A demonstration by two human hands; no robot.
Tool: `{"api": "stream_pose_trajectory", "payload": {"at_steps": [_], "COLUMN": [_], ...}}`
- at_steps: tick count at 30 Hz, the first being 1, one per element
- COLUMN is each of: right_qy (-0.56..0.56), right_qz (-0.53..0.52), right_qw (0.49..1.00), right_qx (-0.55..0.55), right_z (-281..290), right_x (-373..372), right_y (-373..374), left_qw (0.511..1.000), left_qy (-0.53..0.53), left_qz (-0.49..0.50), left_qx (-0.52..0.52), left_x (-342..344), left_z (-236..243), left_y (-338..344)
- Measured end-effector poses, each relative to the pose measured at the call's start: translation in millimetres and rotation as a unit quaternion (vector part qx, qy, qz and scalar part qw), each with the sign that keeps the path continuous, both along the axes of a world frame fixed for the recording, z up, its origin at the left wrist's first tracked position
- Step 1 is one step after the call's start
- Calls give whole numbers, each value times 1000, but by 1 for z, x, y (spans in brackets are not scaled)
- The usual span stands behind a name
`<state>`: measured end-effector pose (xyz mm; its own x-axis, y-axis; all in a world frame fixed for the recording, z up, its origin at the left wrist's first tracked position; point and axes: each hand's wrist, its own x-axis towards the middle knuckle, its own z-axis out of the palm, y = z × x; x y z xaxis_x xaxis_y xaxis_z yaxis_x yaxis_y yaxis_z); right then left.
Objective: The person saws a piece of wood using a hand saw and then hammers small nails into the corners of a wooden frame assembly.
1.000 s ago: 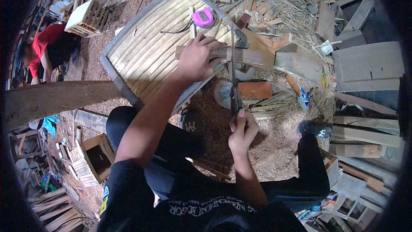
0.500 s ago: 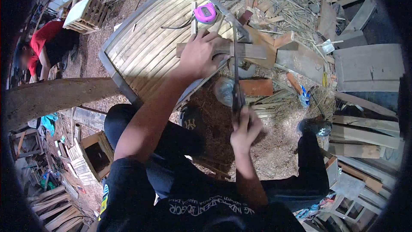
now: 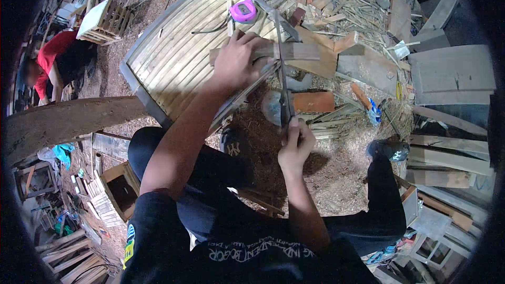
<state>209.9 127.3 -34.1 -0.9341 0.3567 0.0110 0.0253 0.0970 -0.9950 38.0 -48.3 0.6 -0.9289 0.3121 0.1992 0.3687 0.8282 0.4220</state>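
Note:
My left hand point(image 3: 238, 59) is closed over a short wooden strip point(image 3: 307, 51), pressing it onto a pale slatted wooden panel point(image 3: 179, 37) with a grey frame. The strip's right end juts out past the panel's edge. In my right hand point(image 3: 296, 148) is the handle of a long, narrow handsaw point(image 3: 285, 92). Its blade points away from me and crosses the strip just right of my left fingers. Whether the teeth have cut into the wood is too small to tell. A pink rounded tape measure point(image 3: 236, 13) lies on the panel beyond my left hand.
An orange-brown block point(image 3: 314, 102) lies on the sawdust-covered floor right of the saw. Wood scraps point(image 3: 342, 0) pile up at the far right. A curved plank point(image 3: 73, 121) reaches in from the left. Another person in red point(image 3: 55, 47) bends down at the far left.
My right hand and the saw have moved forward, away from me, with the blade sliding across the strip. My left hand still holds the strip. The view has shifted slightly.

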Motion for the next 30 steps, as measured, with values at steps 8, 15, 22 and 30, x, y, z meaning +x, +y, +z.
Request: {"api": "stream_pose_trajectory", "payload": {"at_steps": [8,15,22,30], "right_qy": [-9,-30,23,2], "right_qz": [4,-28,1,-70], "right_qw": [1000,995,999,994], "right_qx": [-27,-90,45,83], "right_z": [20,24,-10,2], "right_x": [10,43,-20,3], "right_y": [-4,-6,-4,-5], "left_qw": [999,1000,1000,1000], "left_qy": [26,-5,2,27], "left_qz": [-17,2,2,-1], "left_qx": [-35,-14,11,-10], "left_x": [-9,-4,-7,-12], "left_z": [-11,1,3,-7], "left_y": [-5,-3,6,5]}}
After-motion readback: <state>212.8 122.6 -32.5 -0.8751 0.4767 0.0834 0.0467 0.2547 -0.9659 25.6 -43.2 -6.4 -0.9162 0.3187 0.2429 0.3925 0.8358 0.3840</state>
